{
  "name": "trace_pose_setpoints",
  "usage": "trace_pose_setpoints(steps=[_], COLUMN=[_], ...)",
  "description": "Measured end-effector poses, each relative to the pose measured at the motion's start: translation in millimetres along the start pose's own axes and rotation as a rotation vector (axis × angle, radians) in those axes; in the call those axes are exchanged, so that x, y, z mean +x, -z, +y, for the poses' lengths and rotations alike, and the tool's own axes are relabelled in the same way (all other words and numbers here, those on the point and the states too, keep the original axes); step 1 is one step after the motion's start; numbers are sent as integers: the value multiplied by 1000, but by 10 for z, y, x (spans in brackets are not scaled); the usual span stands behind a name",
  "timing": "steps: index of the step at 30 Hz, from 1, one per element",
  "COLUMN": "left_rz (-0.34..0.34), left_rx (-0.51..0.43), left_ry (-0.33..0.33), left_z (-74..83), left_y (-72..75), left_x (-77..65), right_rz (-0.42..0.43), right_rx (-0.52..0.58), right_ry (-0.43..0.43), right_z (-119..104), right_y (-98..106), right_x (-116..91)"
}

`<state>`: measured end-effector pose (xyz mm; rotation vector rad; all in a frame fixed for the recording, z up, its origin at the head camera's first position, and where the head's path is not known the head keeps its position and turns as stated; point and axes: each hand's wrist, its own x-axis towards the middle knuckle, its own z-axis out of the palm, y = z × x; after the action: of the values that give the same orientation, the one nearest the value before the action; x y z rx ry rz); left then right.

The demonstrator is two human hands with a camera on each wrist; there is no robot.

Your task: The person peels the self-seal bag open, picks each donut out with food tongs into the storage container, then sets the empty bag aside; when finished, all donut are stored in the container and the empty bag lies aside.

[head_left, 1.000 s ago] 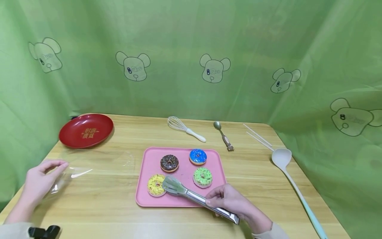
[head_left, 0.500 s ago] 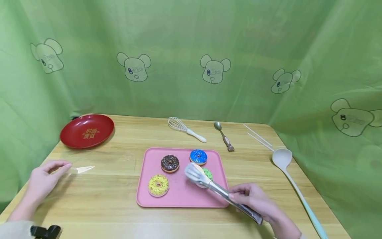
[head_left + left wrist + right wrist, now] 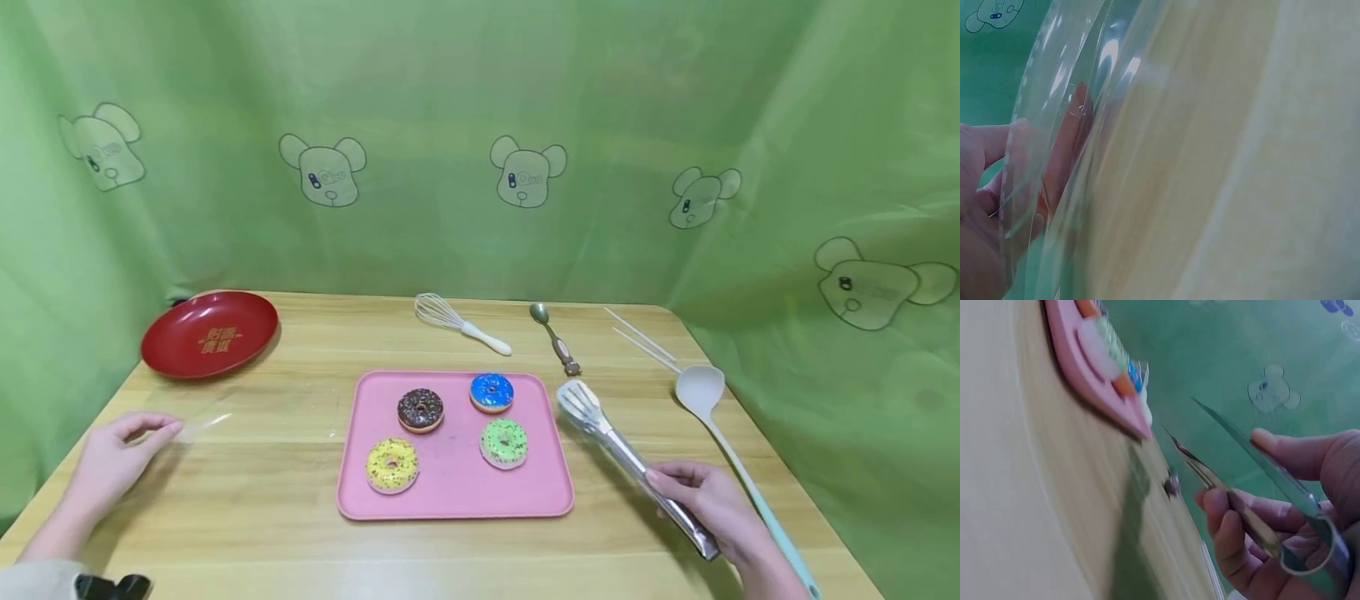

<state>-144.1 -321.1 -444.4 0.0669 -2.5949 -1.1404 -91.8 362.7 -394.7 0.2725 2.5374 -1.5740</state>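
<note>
My left hand (image 3: 112, 454) pinches the edge of a clear plastic bag (image 3: 1054, 112) at the left of the table; in the left wrist view its fingers show through the film. My right hand (image 3: 712, 504) holds metal serving tongs (image 3: 633, 458) by the arms, right of the tray. In the right wrist view the tongs' arms stand apart with nothing between them. On the pink tray (image 3: 457, 496) lie a yellow doughnut (image 3: 378, 468), a chocolate doughnut (image 3: 411, 423), a blue doughnut (image 3: 480, 398) and a green doughnut (image 3: 491, 450), spaced apart.
A red plate (image 3: 180, 337) sits at the back left. A white whisk (image 3: 483, 337) and a spoon (image 3: 559, 343) lie behind the tray, two white sticks (image 3: 641, 333) farther right. A long-handled ladle (image 3: 738, 467) runs along the right, beside my right hand. Green curtain (image 3: 427, 242) surrounds the table.
My right hand has swung the tongs rightward, from over the yellow doughnut, across the green one, to beyond the tray's right edge. The doughnuts stay put; my left hand keeps pinching the bag.
</note>
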Motion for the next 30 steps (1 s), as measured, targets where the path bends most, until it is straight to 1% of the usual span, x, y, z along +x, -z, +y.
trace_pose_setpoints(steps=[4, 8, 12, 18, 20, 22, 27, 30], left_rz=[6, -2, -15, -15, -15, -12, 26, 46], left_rx=[-2, -8, -26, -30, -24, -20, -2, 1], left_ry=[-6, 10, 28, 14, 1, -17, -80, -102], left_z=[-25, -32, -6, 56, 77, 103, 171, 213], left_y=[6, 20, 54, 98, 95, 89, 79, 83], left_x=[-4, -18, -27, -23, -15, -11, -3, -9], right_rz=[104, 171, 245, 361, 384, 403, 443, 432], right_rx=[-69, -168, -289, -426, -476, -504, -532, -564], right_ry=[-35, -24, 33, 152, 172, 162, 146, 175], right_z=[68, 139, 194, 235, 238, 234, 257, 283], right_y=[72, 113, 111, 47, 41, 36, 46, 59], right_x=[37, 78, 125, 197, 203, 199, 225, 250])
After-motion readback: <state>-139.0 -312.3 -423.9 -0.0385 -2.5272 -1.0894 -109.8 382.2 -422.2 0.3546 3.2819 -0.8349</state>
